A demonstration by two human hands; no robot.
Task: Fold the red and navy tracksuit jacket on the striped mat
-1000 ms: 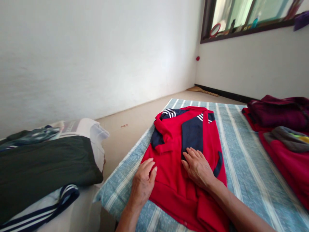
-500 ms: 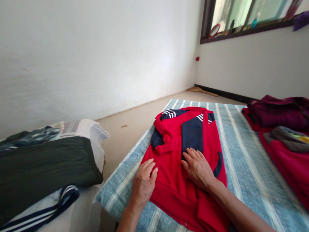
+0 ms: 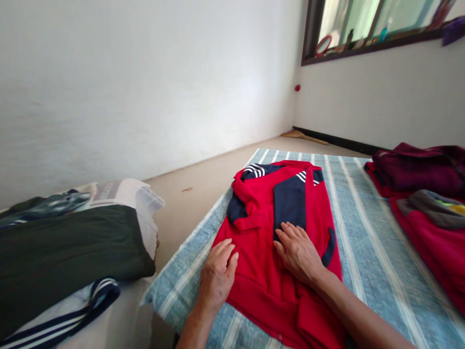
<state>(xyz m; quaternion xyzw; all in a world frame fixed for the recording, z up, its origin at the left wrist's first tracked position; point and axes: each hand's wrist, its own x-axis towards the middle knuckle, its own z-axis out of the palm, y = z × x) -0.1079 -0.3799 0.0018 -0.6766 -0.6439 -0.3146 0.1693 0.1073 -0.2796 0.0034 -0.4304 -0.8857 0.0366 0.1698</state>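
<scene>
A red jacket with navy panels and white stripes lies on a blue-and-white striped cloth, its sleeves folded inward over the body. On its left edge, near the hem, rests my left hand, fingers spread and flat, gripping nothing. My right hand lies palm down across the lower end of the navy panel, fingers extended, also without a grip. The jacket's bottom right part is partly hidden under my right forearm.
Folded maroon clothing and a red garment with a grey one lie at the right. Dark green clothing is piled at the left beside a white bag. A window is at upper right.
</scene>
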